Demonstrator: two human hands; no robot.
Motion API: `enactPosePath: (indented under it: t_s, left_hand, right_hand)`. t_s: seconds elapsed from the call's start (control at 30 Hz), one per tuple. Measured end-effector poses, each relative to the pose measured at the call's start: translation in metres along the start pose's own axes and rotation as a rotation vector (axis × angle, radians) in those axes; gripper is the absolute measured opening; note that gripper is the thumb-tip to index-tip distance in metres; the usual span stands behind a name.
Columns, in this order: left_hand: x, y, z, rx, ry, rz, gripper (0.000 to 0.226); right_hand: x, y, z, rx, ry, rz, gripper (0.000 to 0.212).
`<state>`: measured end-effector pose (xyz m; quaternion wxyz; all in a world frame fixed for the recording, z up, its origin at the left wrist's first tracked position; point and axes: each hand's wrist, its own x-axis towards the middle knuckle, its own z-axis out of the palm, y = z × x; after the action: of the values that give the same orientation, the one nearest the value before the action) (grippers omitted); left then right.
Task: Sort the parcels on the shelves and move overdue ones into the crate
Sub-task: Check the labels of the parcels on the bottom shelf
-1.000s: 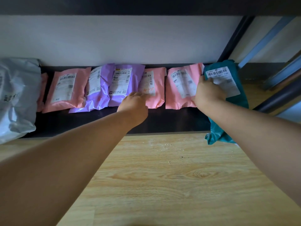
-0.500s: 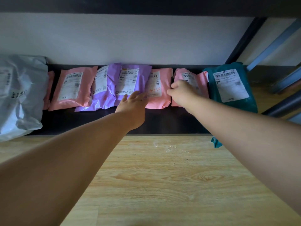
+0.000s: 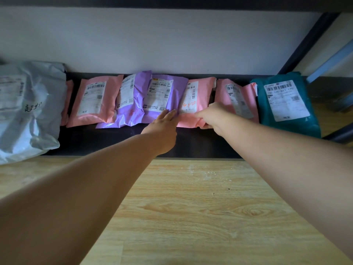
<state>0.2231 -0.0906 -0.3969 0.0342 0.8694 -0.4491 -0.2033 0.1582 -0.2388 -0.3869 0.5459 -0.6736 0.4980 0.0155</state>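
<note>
Fingers (image 3: 199, 117), right hand (image 3: 214, 118), pinch pink parcel (image 3: 203, 95), lengthwise toward wall (image 3: 172, 44).

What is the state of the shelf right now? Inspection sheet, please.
Surface: dark shelf, wooden board in front.
Job's things: along the wall, grey parcel, left pink parcel, left purple parcel, right purple parcel, marked pink parcel, right pink parcel, teal parcel; no crate seen.
Clutter: nothing seen.
Hands: left hand flat on right purple parcel; right hand pinches marked pink parcel's lower edge.
Cables: nothing seen.
Surroundings: white wall, dark shelf post.
</note>
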Motion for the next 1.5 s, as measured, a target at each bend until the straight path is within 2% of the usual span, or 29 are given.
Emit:
enactPosePath:
  t_s: [0.23, 0.43, 0.57, 0.73, 0.87, 0.97, 1.13, 1.3, 1.4, 1.5]
  left_hand:
    - [-0.003, -0.002, -0.008, -0.061, 0.034, -0.009, 0.051]
    - [-0.006, 0.015, -0.028, -0.299, 0.167, -0.063, 0.044]
    - [0.002, 0.025, -0.038, -0.585, 0.231, -0.222, 0.044]
    - [0.005, 0.034, -0.041, -1.256, 0.113, -0.331, 0.054]
    - [0.005, 0.036, -0.037, -1.451, 0.104, -0.423, 0.053]
    - [0.006, 0.037, -0.037, -1.496, 0.113, -0.458, 0.034]
    - [0.008, 0.034, -0.034, -1.452, 0.132, -0.469, 0.035]
    - [0.005, 0.038, -0.030, -1.455, 0.108, -0.474, 0.030]
    - [0.005, 0.040, -0.034, -1.476, 0.119, -0.470, 0.035]
    - [0.005, 0.041, -0.033, -1.451, 0.144, -0.478, 0.031]
  right_hand:
    - [-0.001, -0.003, -0.017, 0.154, 0.133, -0.048, 0.037]
    - [-0.021, 0.015, -0.057, 0.168, 0.195, -0.068, 0.050]
    - [-0.032, 0.025, -0.075, 0.407, 0.111, -0.041, 0.033]
    - [-0.041, 0.039, -0.077, 0.510, -0.039, -0.029, 0.022]
    - [-0.048, 0.040, -0.074, 0.570, -0.106, -0.001, 0.026]
    - [-0.054, 0.038, -0.077, 0.645, -0.177, 0.014, 0.032]
    - [-0.057, 0.036, -0.079, 0.652, -0.299, 0.003, 0.042]
    - [-0.055, 0.037, -0.075, 0.504, -0.231, -0.009, 0.042]
    - [-0.053, 0.039, -0.073, 0.506, -0.200, 0.000, 0.042]
    - [-0.054, 0.039, -0.069, 0.499, -0.197, 0.001, 0.036]
